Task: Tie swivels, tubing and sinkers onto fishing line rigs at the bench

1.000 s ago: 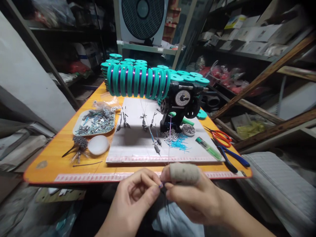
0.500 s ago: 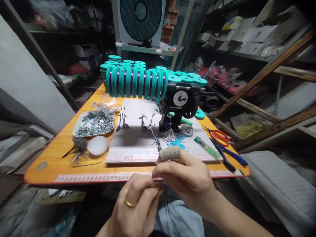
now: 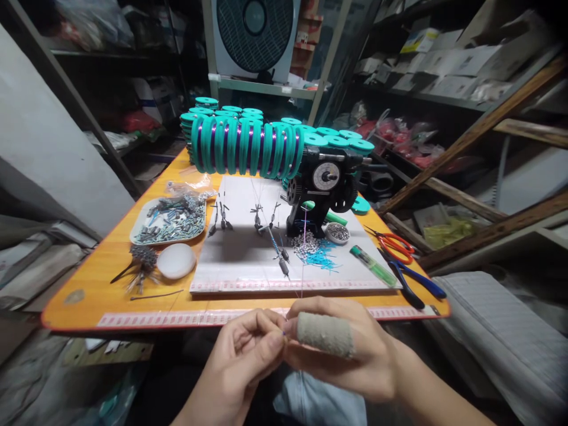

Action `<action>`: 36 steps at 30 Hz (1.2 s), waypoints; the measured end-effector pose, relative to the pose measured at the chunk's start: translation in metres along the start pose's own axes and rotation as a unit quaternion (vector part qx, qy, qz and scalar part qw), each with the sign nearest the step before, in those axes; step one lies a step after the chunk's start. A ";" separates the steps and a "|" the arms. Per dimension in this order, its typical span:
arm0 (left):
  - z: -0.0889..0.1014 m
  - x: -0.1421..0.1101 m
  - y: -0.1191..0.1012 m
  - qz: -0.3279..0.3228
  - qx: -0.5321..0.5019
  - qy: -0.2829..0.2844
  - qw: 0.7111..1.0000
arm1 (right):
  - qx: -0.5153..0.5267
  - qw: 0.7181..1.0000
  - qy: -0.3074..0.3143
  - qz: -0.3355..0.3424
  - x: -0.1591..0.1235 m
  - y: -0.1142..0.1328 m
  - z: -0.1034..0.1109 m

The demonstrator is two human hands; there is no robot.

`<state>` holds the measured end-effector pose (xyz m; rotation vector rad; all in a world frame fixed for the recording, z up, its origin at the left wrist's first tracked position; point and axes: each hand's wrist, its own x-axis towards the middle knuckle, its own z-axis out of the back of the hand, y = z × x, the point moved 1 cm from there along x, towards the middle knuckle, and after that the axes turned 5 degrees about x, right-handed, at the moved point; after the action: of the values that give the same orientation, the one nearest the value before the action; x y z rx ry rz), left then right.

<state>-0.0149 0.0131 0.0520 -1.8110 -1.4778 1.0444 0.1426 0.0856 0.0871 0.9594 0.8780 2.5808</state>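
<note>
My left hand (image 3: 248,355) and my right hand (image 3: 341,343) meet in front of the table's near edge, fingertips together in a pinch. Thin fishing line (image 3: 303,278) runs down from the winding machine (image 3: 322,183) into them, and a tiny blue bit shows at the left fingertips. Grey tape (image 3: 326,334) wraps one finger of the right hand. Just beyond the hands, a dark lead sinker (image 3: 284,268) lies on the white board (image 3: 239,266). Teal line spools (image 3: 248,148) sit in a row on the machine's shaft. How the line passes between the fingers is hidden.
A tray of small metal parts (image 3: 168,219) and a white dish (image 3: 176,261) stand left. Silver beads (image 3: 305,244), blue pieces (image 3: 322,257), a green tube (image 3: 373,266), orange scissors (image 3: 397,247) and blue pliers (image 3: 417,281) lie right. A measuring tape (image 3: 168,319) lines the front edge.
My right hand has come down and turned, with its taped finger now lower, uncovering the sinker. My left hand has rolled so its thumb shows and the ring is out of sight.
</note>
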 end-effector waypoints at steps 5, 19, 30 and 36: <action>0.005 0.004 -0.001 -0.284 0.336 -0.044 0.897 | 0.023 0.998 -0.034 -0.040 -0.001 0.002 0.002; 0.018 0.002 -0.011 -0.466 0.569 -0.035 0.677 | -0.118 0.992 -0.048 -0.016 0.005 0.002 -0.006; 0.021 0.003 -0.029 -0.116 0.401 0.024 0.909 | -0.143 0.982 -0.027 0.124 0.006 -0.003 -0.007; 0.024 0.001 -0.026 -0.116 0.171 -0.091 0.974 | -0.125 0.984 -0.108 0.060 0.000 -0.008 -0.012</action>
<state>-0.0490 0.0189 0.0601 -1.2988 -1.4657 1.2797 0.1354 0.0862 0.0753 1.2174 0.4397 2.5414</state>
